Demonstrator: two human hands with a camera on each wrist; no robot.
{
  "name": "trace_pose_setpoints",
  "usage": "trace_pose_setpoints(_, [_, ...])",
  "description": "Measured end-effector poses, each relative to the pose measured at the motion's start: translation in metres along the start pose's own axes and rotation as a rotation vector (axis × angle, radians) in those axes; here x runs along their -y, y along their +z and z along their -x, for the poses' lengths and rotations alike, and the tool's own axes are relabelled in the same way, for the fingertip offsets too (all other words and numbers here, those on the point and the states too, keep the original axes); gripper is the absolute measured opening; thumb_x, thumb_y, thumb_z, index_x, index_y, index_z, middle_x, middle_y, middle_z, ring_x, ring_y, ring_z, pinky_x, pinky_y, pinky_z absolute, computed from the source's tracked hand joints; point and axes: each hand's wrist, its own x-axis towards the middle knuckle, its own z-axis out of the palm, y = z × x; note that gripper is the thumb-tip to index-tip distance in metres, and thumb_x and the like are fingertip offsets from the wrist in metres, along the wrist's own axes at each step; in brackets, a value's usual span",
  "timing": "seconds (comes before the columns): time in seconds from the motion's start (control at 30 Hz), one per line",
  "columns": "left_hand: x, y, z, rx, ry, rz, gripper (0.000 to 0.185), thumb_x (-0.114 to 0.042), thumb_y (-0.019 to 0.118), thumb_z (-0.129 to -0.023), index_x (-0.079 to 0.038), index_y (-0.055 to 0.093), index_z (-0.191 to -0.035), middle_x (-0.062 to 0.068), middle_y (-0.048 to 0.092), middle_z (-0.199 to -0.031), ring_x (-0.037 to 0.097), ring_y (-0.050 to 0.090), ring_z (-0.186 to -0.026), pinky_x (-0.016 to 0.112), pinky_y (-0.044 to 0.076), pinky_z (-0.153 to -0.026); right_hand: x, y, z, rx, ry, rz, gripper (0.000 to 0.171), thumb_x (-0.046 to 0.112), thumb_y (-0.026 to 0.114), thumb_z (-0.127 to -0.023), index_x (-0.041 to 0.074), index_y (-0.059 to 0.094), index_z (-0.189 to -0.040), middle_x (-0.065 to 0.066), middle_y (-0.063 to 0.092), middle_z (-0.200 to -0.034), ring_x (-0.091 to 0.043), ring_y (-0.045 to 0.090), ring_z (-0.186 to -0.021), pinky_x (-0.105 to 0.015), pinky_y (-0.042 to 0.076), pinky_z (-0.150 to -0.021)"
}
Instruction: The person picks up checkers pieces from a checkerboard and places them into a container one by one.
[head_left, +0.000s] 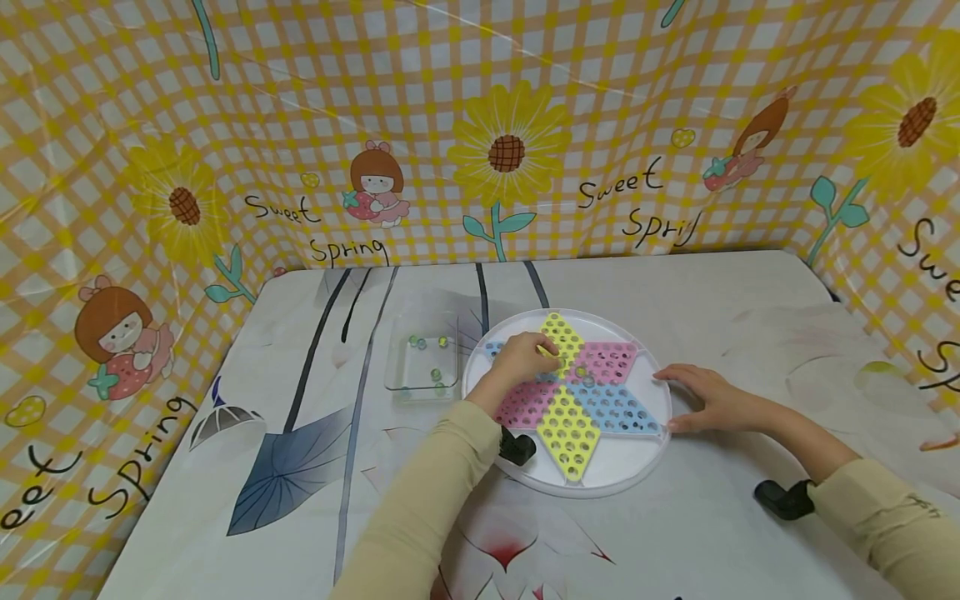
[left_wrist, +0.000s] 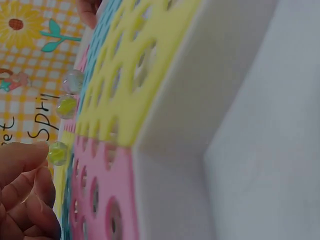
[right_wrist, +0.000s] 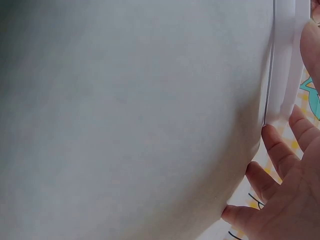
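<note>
A: Sleeves nearest the head cam, beige, both arms out over the round white tray [head_left: 600, 483] of the star board [head_left: 577, 387].

B: Left hand [head_left: 521, 358]?

A: Curled over the board's upper middle, pinching a yellow-green marble [left_wrist: 58, 153] at its fingertips [left_wrist: 30, 150]. Two more marbles sat on the board just beyond it.

B: Right hand [head_left: 708, 400]?

A: Fingers straight, pressed flat against the tray's right rim. Gripped nothing.

B: Rest?

A: Clear plastic box [head_left: 422, 358] just left of the tray, a few marbles inside. Everything sat on the printed tablecloth [head_left: 300, 433].
</note>
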Motion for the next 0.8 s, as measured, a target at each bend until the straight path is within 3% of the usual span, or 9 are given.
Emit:
trace_pose_setpoints(0.27, [-0.0049, 0.0050, -0.0036, -0.028, -0.056, -0.091, 0.016, -0.027, 0.067, -0.082, -0.018, 0.066, -0.096, -0.003, 0.063, -0.094, 0.009, 0.049, -0.067, 0.022, 0.036, -0.057, -0.0009, 0.0005, 0.0002, -0.001, 0.018, -0.002, 0.069, 0.029, 0.075, -0.072, -0.002, 0.043, -0.125, -0.034, 0.035, -0.130, -0.053, 0.027, -0.118, -0.071, 0.022, -0.089])
trace_pose_setpoints(0.8, [-0.0058, 0.0096, -0.0074, -0.026, -0.107, -0.154, 0.014, -0.030, 0.070, -0.080, -0.022, 0.066, -0.091, -0.006, 0.062, -0.092, 0.009, 0.048, -0.067, 0.022, 0.035, -0.055, -0.0028, 0.0011, 0.0002, 0.000, 0.016, -0.007, 0.069, 0.030, 0.075, -0.072, -0.001, 0.044, -0.125, -0.034, 0.035, -0.130, -0.053, 0.026, -0.118, -0.072, 0.022, -0.088])
